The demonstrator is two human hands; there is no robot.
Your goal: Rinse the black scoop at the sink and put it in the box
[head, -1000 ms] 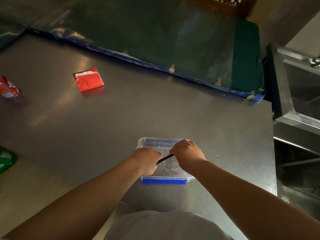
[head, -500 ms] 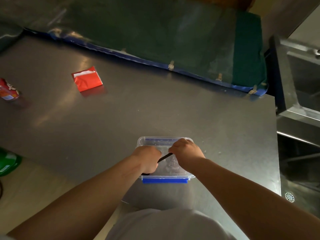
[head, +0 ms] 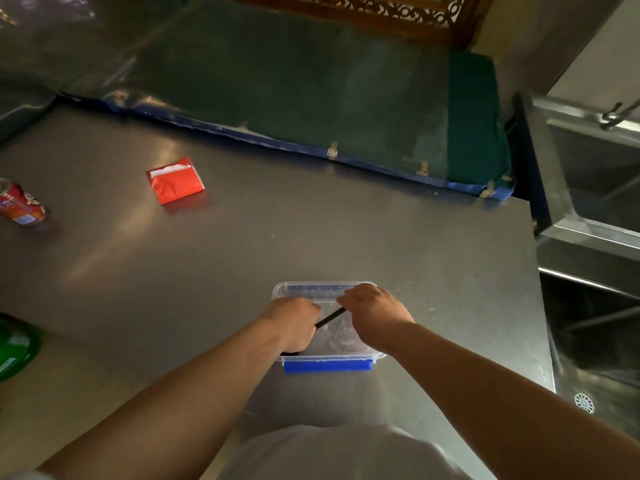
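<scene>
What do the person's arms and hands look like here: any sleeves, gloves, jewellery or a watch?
Both forearms are bare from the lower frame edge to the wrists, no sleeves showing. The left hand and right hand wear no gloves, and no ring, watch or bracelet is visible. A pale, light-coloured garment covers the torso below.

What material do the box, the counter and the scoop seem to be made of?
Box: clear glossy plastic, probably; the inside shows through its walls, with a blue clip in front.
Counter: brushed steel, likely; grey with soft light streaks.
Scoop: thin black handle, perhaps plastic; too dark to tell.
</scene>
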